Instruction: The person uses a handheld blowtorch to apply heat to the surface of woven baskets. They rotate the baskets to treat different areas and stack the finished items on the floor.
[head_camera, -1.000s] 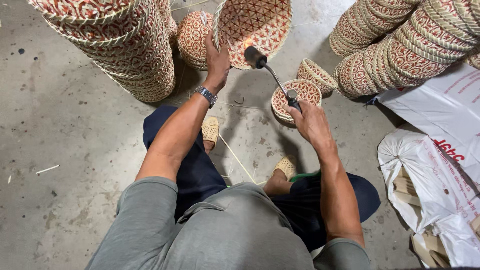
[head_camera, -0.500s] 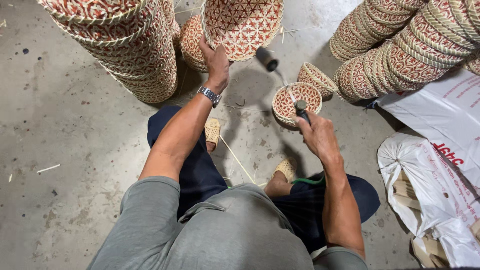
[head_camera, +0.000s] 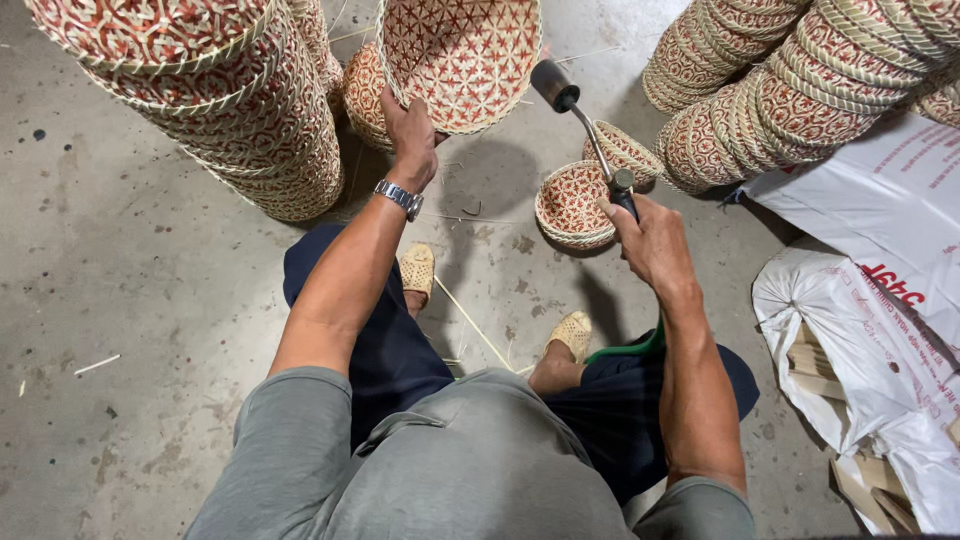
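tilting nearer than a moment ago, the big woven basket (head_camera: 462, 62) is gripped at its lower rim by the left hand (head_camera: 410, 135), off the concrete floor (head_camera: 120, 300); the right hand (head_camera: 650, 240), clenched on the torch (head_camera: 585, 120), has swung its nozzle up towards the basket's rim.

The basket (head_camera: 462, 60) in the left hand (head_camera: 410, 135) is woven cane, dry and matt, pale strips crossed with red; the stacked baskets (head_camera: 250, 120) around look the same rough weave. The torch (head_camera: 585, 120) in the right hand (head_camera: 650, 235) is dull dark metal with a thin shiny stem. The wristwatch (head_camera: 398, 197) gleams steel. The floor (head_camera: 120, 280) is rough, stained concrete. The sacks (head_camera: 880, 330) are glossy white woven plastic
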